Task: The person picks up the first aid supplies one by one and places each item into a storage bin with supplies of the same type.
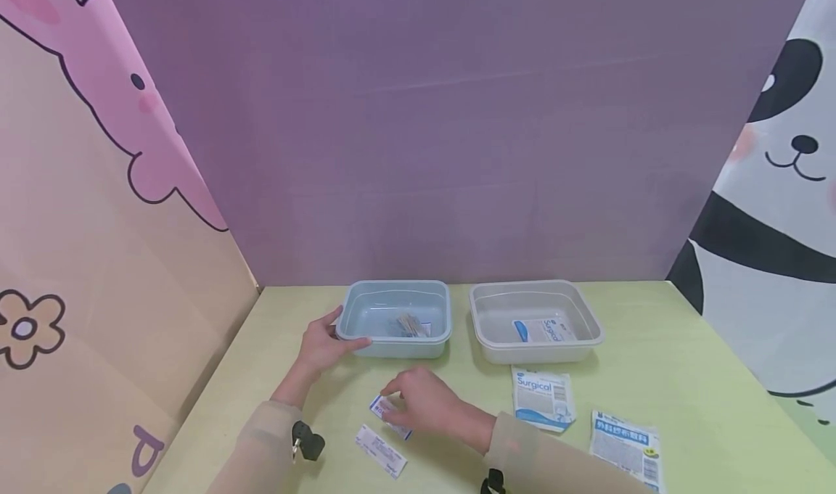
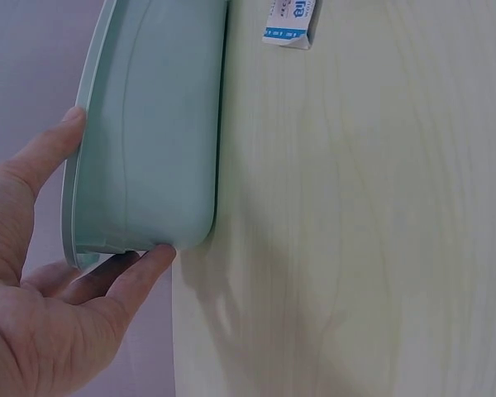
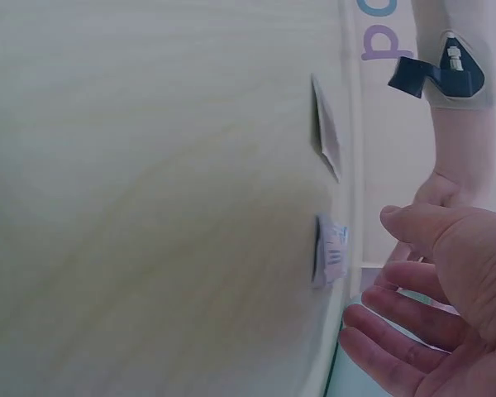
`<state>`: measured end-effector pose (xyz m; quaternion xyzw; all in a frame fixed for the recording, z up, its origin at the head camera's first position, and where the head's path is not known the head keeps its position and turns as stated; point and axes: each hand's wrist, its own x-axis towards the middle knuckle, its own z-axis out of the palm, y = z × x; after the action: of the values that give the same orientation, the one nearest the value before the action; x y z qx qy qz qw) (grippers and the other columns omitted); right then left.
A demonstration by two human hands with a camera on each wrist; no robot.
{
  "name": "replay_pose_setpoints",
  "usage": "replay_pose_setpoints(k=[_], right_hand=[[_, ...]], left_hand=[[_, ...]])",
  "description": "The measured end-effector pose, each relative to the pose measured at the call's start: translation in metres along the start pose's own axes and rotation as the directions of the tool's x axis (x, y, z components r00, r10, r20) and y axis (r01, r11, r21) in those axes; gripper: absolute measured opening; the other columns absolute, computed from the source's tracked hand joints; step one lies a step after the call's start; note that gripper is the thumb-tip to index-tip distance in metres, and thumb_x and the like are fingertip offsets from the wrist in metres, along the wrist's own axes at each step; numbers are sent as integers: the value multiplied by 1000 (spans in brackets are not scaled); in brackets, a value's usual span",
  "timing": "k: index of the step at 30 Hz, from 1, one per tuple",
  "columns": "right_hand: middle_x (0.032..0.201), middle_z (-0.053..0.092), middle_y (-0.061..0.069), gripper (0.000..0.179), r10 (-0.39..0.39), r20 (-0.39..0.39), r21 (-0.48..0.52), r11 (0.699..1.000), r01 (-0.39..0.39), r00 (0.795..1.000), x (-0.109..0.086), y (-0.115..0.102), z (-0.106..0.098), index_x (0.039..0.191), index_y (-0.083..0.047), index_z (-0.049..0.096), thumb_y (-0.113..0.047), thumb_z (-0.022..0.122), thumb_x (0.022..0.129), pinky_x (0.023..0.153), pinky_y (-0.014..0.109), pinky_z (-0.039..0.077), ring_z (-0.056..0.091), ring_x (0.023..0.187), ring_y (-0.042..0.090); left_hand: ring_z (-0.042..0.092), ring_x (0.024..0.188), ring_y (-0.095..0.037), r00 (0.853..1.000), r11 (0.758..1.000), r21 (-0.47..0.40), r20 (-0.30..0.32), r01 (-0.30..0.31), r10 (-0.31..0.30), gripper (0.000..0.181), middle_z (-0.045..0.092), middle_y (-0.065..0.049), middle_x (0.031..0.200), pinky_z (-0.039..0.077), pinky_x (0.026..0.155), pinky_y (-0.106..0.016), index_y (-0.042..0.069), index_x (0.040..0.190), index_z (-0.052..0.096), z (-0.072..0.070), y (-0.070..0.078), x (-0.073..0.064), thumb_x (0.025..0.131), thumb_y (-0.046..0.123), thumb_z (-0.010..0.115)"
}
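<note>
At the back of the table sits a light blue plastic basin [image 1: 395, 346], with a bundle of thin sticks [image 1: 411, 325] and a small packet in it. My left hand [image 1: 324, 344] grips its left front corner; in the left wrist view the thumb rests on the rim and fingertips touch the side wall. A small white packet with blue print [image 1: 400, 430] lies on the table under my right hand [image 1: 427, 405]. The right wrist view shows that hand [image 3: 434, 306] with parted, slightly bent fingers, apart from the packet [image 3: 332, 252]. A second small packet [image 1: 381, 451] lies nearer the front.
Right of the blue basin stands a white basin [image 1: 535, 352] holding a packet marked Surgical [image 1: 542, 329]. In front of it lie another Surgical packet [image 1: 542, 398] and a blue-and-white packet with Chinese print [image 1: 625, 447]. A purple panel [image 1: 418, 131] closes off the back.
</note>
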<state>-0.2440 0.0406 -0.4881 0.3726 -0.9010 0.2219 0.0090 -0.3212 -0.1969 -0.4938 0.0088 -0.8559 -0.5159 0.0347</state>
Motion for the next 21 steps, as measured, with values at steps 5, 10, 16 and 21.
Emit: replay_pose_setpoints(k=[5, 10, 16, 21], right_hand=[[107, 84, 5, 33, 17, 20, 36, 999, -17, 1000, -2, 0, 4, 115, -6, 82, -24, 87, 88, 69, 15, 47, 54, 69, -3], [95, 82, 0, 35, 31, 30, 18, 999, -31, 999, -3, 2, 8, 115, -7, 82, -25, 88, 87, 59, 14, 40, 42, 59, -3], [91, 79, -5, 37, 64, 64, 0, 998, -64, 996, -1, 6, 11, 116, -8, 82, -21, 89, 83, 60, 15, 40, 41, 60, -2], [100, 82, -4, 30, 75, 79, -33, 997, -73, 994, -1, 7, 9, 111, -11, 84, -7, 85, 81, 76, 20, 54, 58, 76, -1]], left_hand=[[68, 127, -45, 1000, 1000, 4, -1, 5, -5, 103, 65, -35, 139, 62, 96, -47, -3, 161, 40, 0, 1, -2, 79, 28, 96], [68, 128, -45, 1000, 1000, 4, -1, 4, -4, 103, 65, -35, 140, 61, 98, -49, -3, 161, 40, 0, 1, -3, 80, 28, 95], [68, 129, -44, 1000, 1000, 6, -6, 5, -5, 103, 65, -34, 140, 61, 98, -48, -2, 161, 40, 0, 1, -2, 79, 28, 96], [69, 127, -43, 1000, 1000, 6, -11, 8, -8, 105, 66, -34, 139, 62, 95, -46, -1, 161, 41, 0, 0, 0, 78, 28, 97]])
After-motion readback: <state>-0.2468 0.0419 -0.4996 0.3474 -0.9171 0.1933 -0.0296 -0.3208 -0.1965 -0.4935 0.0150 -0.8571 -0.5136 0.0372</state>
